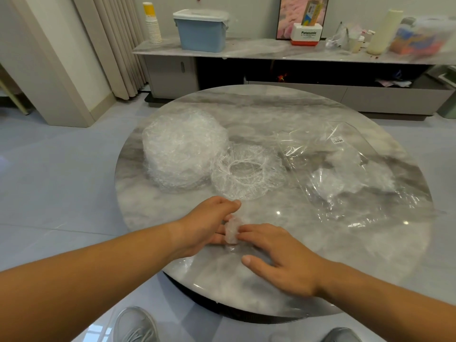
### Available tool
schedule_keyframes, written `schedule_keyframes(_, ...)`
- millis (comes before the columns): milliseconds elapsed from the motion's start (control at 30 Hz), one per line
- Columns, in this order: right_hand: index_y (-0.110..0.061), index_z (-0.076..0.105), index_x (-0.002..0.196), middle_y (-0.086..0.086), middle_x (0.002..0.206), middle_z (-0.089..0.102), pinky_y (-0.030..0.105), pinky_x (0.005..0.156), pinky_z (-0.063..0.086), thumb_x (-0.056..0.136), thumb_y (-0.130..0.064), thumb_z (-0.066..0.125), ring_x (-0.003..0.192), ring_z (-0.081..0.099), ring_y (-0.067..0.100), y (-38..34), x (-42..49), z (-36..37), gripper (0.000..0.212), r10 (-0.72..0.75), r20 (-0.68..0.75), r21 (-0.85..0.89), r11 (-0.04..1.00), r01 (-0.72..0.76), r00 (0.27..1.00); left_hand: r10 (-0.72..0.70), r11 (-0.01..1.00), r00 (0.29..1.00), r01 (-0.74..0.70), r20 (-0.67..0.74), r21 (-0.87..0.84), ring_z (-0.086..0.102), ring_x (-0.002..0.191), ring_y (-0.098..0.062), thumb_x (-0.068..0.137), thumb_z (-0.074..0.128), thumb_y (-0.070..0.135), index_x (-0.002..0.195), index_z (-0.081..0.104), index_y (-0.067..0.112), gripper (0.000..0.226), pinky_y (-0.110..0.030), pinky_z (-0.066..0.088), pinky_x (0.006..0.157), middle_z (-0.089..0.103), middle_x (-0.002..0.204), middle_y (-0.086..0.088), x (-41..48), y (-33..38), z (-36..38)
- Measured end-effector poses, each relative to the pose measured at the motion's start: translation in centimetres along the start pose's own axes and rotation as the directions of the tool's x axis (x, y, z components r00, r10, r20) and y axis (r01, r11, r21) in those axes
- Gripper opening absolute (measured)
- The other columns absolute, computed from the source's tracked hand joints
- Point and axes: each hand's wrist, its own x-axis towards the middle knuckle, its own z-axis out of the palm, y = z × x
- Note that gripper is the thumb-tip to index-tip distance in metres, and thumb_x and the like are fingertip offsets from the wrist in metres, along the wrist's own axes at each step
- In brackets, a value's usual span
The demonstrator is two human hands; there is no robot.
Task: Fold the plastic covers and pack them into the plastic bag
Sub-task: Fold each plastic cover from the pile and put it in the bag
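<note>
small folded cover held between both hands at the near table edge

the folded cover (232, 232) is a small crumpled wad just above the table (320, 255), near its front edge, between the two hands. the left hand (209, 224) grips it from the left, fingers curled at the wad and the forefinger arched over it. the right hand (281, 257) lies flat and relaxed, its straight fingertips touching the wad's right side, thumb spread toward the near edge. beyond the hands lies an open cover (246, 171), its elastic ring facing up, touching a tall pile (182, 149) of covers to its left. to the right, well apart from the hands, the clear bag (350, 169) lies flat with some covers inside and a barcode label near its far end. behind the table, a sideboard (246, 51) carries a blue box (201, 33) and stacked cups (153, 27).
</note>
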Motion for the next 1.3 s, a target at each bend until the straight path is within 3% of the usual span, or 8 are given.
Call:
schedule_keyframes(200, -0.033, 0.047, 0.144, -0.018, 0.147, 0.041, 0.030, 0.111, 0.025, 0.096, -0.068, 0.028, 0.137, 0.031, 0.004, 0.0, 0.0, 0.3, 0.062, -0.049, 0.073, -0.216, 0.974, 0.064, 0.996, -0.010, 0.979, 0.998, 0.022, -0.060, 0.202, 0.074, 0.093, -0.035, 0.096, 0.067, 0.030, 0.115, 0.060, 0.009, 0.029, -0.042, 0.063, 0.077, 0.070, 0.110, -0.017, 0.0, 1.9, -1.1)
schedule_keyframes(333, -0.031, 0.048, 0.142, -0.014, 0.150, 0.040, 0.033, 0.111, 0.026, 0.098, -0.067, 0.031, 0.138, 0.031, 0.009, -0.2, 0.1, 0.4, 0.060, -0.068, 0.072, -0.266, 0.960, 0.085, 0.995, 0.178, 0.893, 0.969, -0.085, -0.172, 0.442, 0.068, 0.074, -0.018, 0.087, 0.077, 0.032, 0.104, 0.065, 0.011, 0.029, -0.028, 0.055, 0.058, 0.072, 0.092, -0.009, 0.3, 2.3, -1.7)
schedule_keyframes(533, -0.027, 0.047, 0.141, -0.006, 0.152, 0.040, 0.037, 0.110, 0.032, 0.098, -0.066, 0.034, 0.143, 0.029, 0.016, 0.3, -0.3, 0.4, 0.059, -0.161, 0.104, -0.378, 0.906, 0.189, 0.981, 0.149, 0.647, 0.986, -0.035, -0.081, 0.762, 0.064, 0.088, -0.008, 0.069, 0.088, 0.051, 0.112, 0.063, 0.022, 0.057, -0.023, 0.052, 0.080, 0.066, 0.098, 0.006, 0.8, 1.1, -1.2)
schedule_keyframes(733, -0.028, 0.045, 0.148, -0.010, 0.159, 0.035, 0.030, 0.120, 0.024, 0.094, -0.064, 0.045, 0.150, 0.022, 0.005, 0.8, -1.6, -0.2, 0.064, -0.114, -0.029, -0.062, 0.992, 0.112, 0.993, -0.002, 0.776, 0.999, 0.026, -0.038, 0.630, 0.062, 0.060, -0.013, 0.078, 0.087, 0.022, 0.098, 0.067, 0.004, 0.034, -0.029, 0.056, 0.063, 0.066, 0.073, -0.006, 1.4, 0.3, -1.0)
schedule_keyframes(833, -0.039, 0.053, 0.133, -0.018, 0.153, 0.035, 0.024, 0.116, 0.032, 0.088, -0.065, 0.051, 0.142, 0.031, -0.005, 0.2, -1.9, -0.9, 0.052, 0.122, -0.224, 0.225, 0.972, -0.070, 0.967, -0.003, 0.899, 0.998, 0.029, -0.060, 0.437, 0.062, 0.063, -0.018, 0.082, 0.084, 0.017, 0.085, 0.061, 0.011, 0.024, -0.029, 0.055, 0.062, 0.064, 0.069, -0.006, 1.5, 0.8, -0.9)
schedule_keyframes(1000, -0.038, 0.076, 0.102, -0.018, 0.116, 0.069, 0.033, 0.102, 0.049, 0.098, -0.044, 0.059, 0.113, 0.063, 0.001, -1.0, -1.8, -3.4, 0.018, 0.455, -0.079, 0.830, 0.523, -0.194, 0.887, 0.035, 0.999, 0.999, -0.035, 0.009, 0.022, 0.070, 0.070, -0.018, 0.086, 0.077, 0.011, 0.109, 0.060, 0.004, 0.029, -0.029, 0.061, 0.068, 0.071, 0.084, -0.016, 0.7, 2.5, 1.6)
schedule_keyframes(1100, -0.029, 0.078, 0.100, -0.009, 0.111, 0.075, 0.038, 0.098, 0.054, 0.101, -0.036, 0.053, 0.107, 0.069, 0.010, -1.2, -2.4, -4.7, 0.026, 0.489, -0.102, 0.868, 0.469, -0.163, 0.866, 0.059, 0.998, 0.996, -0.057, 0.068, -0.025, 0.071, 0.076, -0.022, 0.088, 0.075, 0.013, 0.115, 0.059, 0.006, 0.033, -0.031, 0.061, 0.072, 0.073, 0.097, -0.025, 0.7, 3.1, 3.7)
schedule_keyframes(1300, -0.017, 0.078, 0.090, 0.000, 0.092, 0.077, 0.037, 0.082, 0.057, 0.104, -0.032, 0.050, 0.089, 0.073, 0.017, 1.3, -4.8, -9.0, 0.034, 0.589, -0.454, 0.750, 0.658, -0.071, 0.669, 0.170, 0.965, 0.981, -0.184, 0.092, 0.187, 0.073, 0.093, -0.017, 0.094, 0.065, 0.043, 0.105, 0.065, 0.009, 0.036, -0.034, 0.059, 0.084, 0.073, 0.103, -0.007, 1.9, 4.9, 7.8)
